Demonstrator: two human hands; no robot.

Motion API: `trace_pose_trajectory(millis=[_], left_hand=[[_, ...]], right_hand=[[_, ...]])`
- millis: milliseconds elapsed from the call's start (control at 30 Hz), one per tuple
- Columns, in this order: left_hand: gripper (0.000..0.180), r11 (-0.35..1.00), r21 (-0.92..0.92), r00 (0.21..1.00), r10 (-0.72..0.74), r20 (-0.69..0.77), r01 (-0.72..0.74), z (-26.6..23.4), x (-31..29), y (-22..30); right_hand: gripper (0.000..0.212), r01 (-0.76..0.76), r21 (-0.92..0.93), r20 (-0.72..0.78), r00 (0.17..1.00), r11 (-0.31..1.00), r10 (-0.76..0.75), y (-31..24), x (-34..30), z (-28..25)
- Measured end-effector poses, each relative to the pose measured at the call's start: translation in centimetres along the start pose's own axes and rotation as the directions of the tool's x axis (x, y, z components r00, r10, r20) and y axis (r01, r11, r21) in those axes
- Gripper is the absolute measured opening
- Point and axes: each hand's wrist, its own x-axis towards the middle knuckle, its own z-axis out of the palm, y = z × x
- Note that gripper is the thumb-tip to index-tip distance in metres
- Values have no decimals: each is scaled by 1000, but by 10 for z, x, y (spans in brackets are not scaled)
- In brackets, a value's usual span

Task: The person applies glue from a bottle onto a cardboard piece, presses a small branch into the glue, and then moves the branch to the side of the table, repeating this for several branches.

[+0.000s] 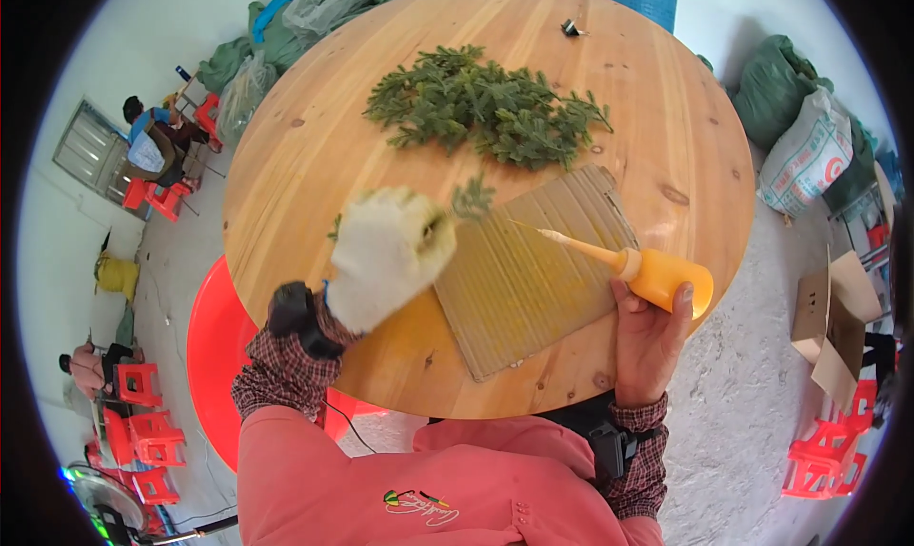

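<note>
My left hand (392, 251), in a white work glove with a yellowish palm, is closed above the table beside the cardboard. A small green artificial sprig (473, 198), blurred, juts out on the right of its fingers and seems held there. Another bit of green (334, 227) peeks out at the glove's left; whether it is held cannot be told. My bare right hand (649, 341) grips a yellow squeeze bottle (672, 281) lying sideways, its long thin nozzle pointing left over the cardboard sheet (533, 277). That sheet is corrugated and stained yellow.
A pile of artificial green sprigs (486, 108) lies at the far side of the round wooden table (314, 156). A black clip (571, 28) is near the far edge. Below the left edge sits a red basin (214, 356). Sacks, an open box (826, 322) and seated people surround the table.
</note>
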Motion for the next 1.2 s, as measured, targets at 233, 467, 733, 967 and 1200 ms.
trace_pose_trajectory(millis=[233, 467, 733, 967, 1200], left_hand=[[23, 957, -245, 856, 256, 450, -157, -22, -25, 51], [16, 943, -271, 847, 300, 439, -194, -35, -14, 44], [26, 958, -80, 939, 284, 193, -274, 9, -30, 32], [21, 956, -208, 946, 248, 209, -204, 18, -20, 30], [25, 968, -246, 980, 96, 176, -50, 32, -20, 28]], right_hand=[[40, -3, -15, 12, 1000, 1000, 3, 0, 2, -1], [39, 4, -26, 9, 1000, 1000, -4, -1, 1, 0], [38, 19, -100, 86, 996, 995, -10, 1, -1, -7], [39, 38, -135, 53, 998, 990, -31, 0, -2, -4], [39, 47, -132, 45, 998, 990, -41, 0, -3, -2]])
